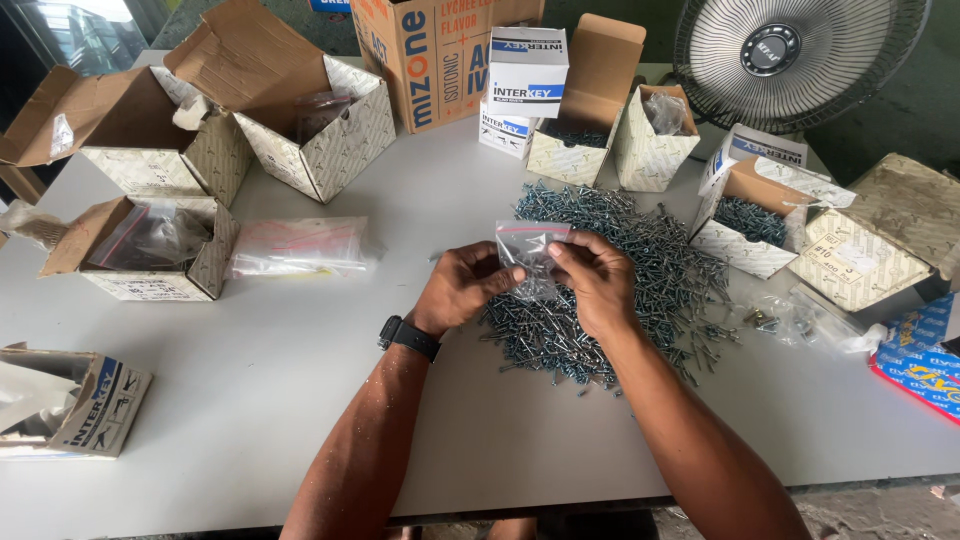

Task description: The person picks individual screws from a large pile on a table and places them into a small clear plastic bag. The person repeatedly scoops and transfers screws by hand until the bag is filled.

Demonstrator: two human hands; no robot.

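Fan [795,55] & right box [900,235] cut off at frame edge.

Bare forearms, no sleeves, black wristwatch [408,336] with dark strap on left wrist

This looks like a workshop or the packing room of a hardware shop. A big pile of screws [620,280] lies in the middle of a grey table [250,400]. All around the pile stand small open cardboard boxes [320,125], and the one just right of the pile [750,220] has more screws inside. Left of the pile lie clear plastic bags [300,245]. Behind the pile stands a round fan [790,50].
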